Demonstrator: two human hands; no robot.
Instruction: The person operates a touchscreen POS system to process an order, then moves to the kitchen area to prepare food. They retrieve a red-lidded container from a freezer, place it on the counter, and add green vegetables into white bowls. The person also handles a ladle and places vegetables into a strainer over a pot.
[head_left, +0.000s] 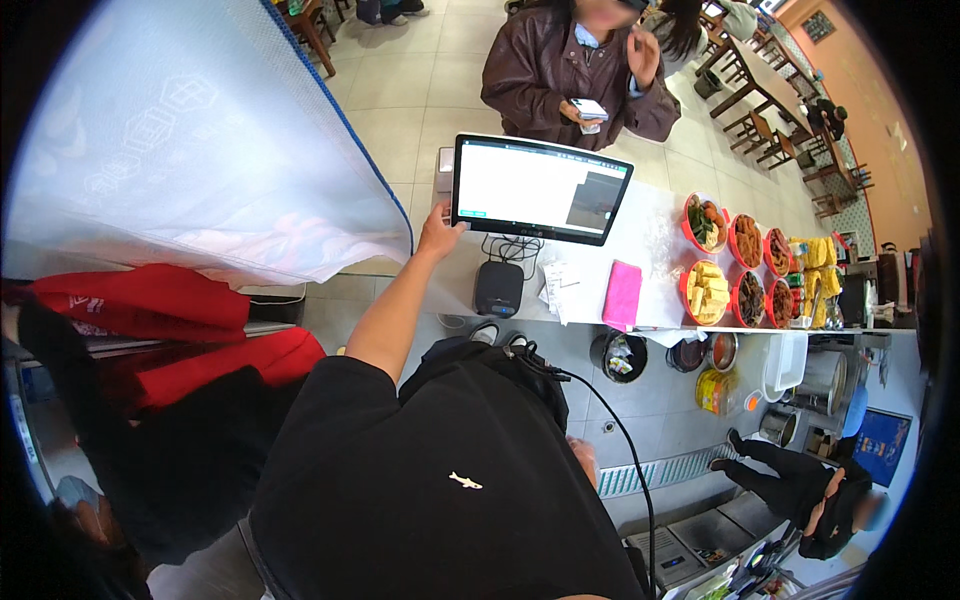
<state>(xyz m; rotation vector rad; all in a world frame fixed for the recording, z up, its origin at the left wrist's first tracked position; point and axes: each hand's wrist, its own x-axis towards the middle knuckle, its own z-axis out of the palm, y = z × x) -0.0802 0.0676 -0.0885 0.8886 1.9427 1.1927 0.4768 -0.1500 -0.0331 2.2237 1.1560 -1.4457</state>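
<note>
My left hand (442, 231) grips the lower left corner of a touchscreen monitor (541, 191), which stands tilted on a white counter and shows a mostly white page. My right hand (584, 459) hangs low beside my body in a clear plastic glove, partly hidden by my black shirt; its fingers cannot be made out well. On the counter below the monitor are a black box-shaped device (499, 288) with coiled cables, crumpled paper slips (556, 289) and a folded pink cloth (622, 294).
Red-rimmed bowls of food (707, 291) line the counter at right. Across it a person in a brown jacket (559, 67) holds a phone. A black waste bin (627, 358) stands on the floor below. Another person (817, 495) is at lower right. A white curtain (187, 150) hangs at left.
</note>
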